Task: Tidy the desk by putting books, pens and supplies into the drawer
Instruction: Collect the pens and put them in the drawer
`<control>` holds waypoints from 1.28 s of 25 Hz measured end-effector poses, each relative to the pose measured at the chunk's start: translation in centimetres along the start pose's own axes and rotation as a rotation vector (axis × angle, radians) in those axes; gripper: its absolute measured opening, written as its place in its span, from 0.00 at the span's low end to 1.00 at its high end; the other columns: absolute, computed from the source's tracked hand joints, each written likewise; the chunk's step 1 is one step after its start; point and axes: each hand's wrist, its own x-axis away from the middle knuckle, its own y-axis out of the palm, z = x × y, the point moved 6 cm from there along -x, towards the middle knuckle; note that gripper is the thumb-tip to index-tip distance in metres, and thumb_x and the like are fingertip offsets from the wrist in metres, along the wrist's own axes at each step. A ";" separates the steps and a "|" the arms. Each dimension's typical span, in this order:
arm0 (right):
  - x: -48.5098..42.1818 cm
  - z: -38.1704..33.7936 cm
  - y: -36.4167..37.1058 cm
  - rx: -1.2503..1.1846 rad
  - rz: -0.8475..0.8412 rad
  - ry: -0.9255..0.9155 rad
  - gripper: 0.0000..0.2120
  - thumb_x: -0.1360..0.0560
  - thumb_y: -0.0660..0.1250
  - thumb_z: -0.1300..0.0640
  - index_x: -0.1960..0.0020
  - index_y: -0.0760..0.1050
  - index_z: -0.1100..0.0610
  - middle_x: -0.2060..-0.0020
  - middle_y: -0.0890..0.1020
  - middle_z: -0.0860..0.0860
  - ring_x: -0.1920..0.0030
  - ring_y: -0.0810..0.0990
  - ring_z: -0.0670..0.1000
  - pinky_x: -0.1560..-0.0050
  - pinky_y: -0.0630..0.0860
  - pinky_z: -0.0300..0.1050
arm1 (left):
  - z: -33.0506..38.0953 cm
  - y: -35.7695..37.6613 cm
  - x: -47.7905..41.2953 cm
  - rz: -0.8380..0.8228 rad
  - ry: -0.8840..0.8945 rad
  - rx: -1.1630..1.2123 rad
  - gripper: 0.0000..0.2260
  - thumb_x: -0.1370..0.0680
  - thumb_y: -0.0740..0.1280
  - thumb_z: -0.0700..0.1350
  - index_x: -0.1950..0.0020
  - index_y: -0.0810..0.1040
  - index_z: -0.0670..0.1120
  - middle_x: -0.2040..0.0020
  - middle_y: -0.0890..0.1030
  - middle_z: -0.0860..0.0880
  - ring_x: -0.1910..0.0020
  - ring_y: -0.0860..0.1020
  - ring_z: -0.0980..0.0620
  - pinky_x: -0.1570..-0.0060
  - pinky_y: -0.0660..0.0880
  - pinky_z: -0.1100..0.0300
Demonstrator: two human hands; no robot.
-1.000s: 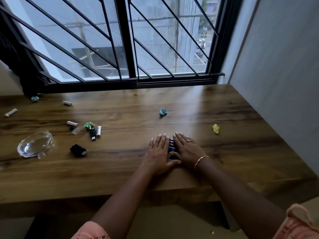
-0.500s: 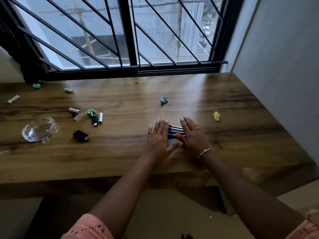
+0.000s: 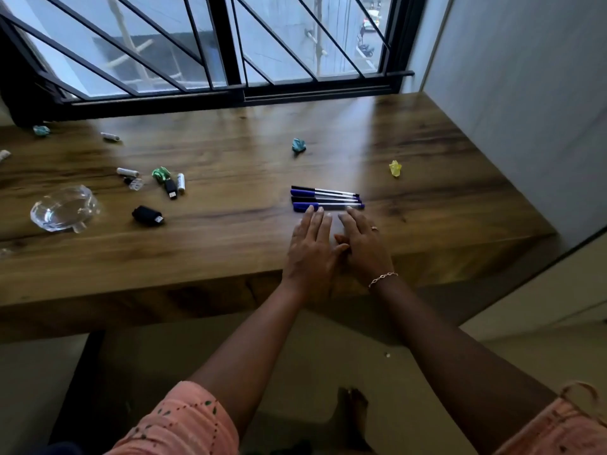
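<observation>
Desk, head view, looking down over both forearms.

Four pens lie side by side in a tidy row near the middle of the desk. Long axis runs left to right, roughly parallel to the near edge, with the caps at the left and the tips at the right.

Left hand and right hand lie palm down next to each other, thumbs meeting. Fingers are straight and close together, gripping nothing. Left fingertips sit at the cap end of the nearest pen. Right fingertips sit further along its barrel. Whether they touch it or stop just short, I cannot tell.

Key relation: the row lies straight ahead of the fingers, crosswise to them. Neither hand is clearly nearer.

My read: to gather them, the fingers would go over the row and close around all four barrels, or rake them back toward the edge. Risk: round barrels may roll apart.

No drawer in view.

Further left, well apart from the pens: glass dish, USB sticks, batteries. A yellow scrap sits to the right.
</observation>
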 end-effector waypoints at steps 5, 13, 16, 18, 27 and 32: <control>5.0 -0.7 -1.9 0.006 0.158 -0.013 0.20 0.33 0.56 0.55 0.49 0.78 0.63 0.51 0.81 0.60 0.52 0.81 0.61 0.53 0.77 0.53 | 2.6 -0.2 4.7 0.278 0.121 -0.068 0.17 0.24 0.59 0.52 0.38 0.70 0.45 0.45 0.78 0.43 0.46 0.70 0.49 0.51 0.71 0.54; 10.8 2.9 3.0 -0.499 -0.054 0.355 0.08 0.25 0.60 0.58 0.60 0.75 0.57 0.66 0.77 0.51 0.64 0.73 0.48 0.64 0.66 0.37 | 2.7 6.4 8.8 0.152 -0.497 0.519 0.14 0.22 0.59 0.55 0.56 0.73 0.45 0.63 0.75 0.47 0.63 0.74 0.50 0.64 0.69 0.58; 12.9 5.0 7.1 -1.091 -0.148 1.040 0.08 0.22 0.61 0.56 0.51 0.77 0.59 0.58 0.79 0.54 0.57 0.78 0.54 0.54 0.72 0.46 | 0.6 10.0 11.4 0.146 -1.378 1.172 0.14 0.20 0.59 0.54 0.52 0.73 0.44 0.60 0.77 0.42 0.61 0.76 0.45 0.64 0.71 0.57; 13.7 5.7 8.9 -1.480 -0.101 1.312 0.13 0.22 0.61 0.49 0.54 0.77 0.57 0.61 0.77 0.54 0.61 0.76 0.53 0.55 0.72 0.47 | 0.7 11.5 12.2 0.211 -1.636 1.483 0.17 0.20 0.56 0.55 0.47 0.73 0.42 0.61 0.76 0.44 0.63 0.74 0.47 0.62 0.72 0.56; 12.4 7.2 13.1 -1.833 -0.028 1.413 0.36 0.28 0.49 0.29 0.30 0.66 0.51 0.38 0.73 0.55 0.41 0.74 0.55 0.37 0.68 0.51 | -1.5 14.4 11.8 0.478 -1.655 1.793 0.35 0.22 0.44 0.66 0.25 0.57 0.42 0.26 0.62 0.41 0.26 0.60 0.44 0.29 0.57 0.48; 11.2 6.1 12.3 -2.033 0.059 1.445 0.36 0.26 0.43 0.30 0.25 0.55 0.50 0.27 0.61 0.53 0.26 0.58 0.57 0.27 0.54 0.56 | -2.2 15.4 10.5 0.492 -1.492 2.029 0.35 0.23 0.41 0.68 0.25 0.58 0.46 0.25 0.62 0.44 0.26 0.60 0.45 0.29 0.52 0.44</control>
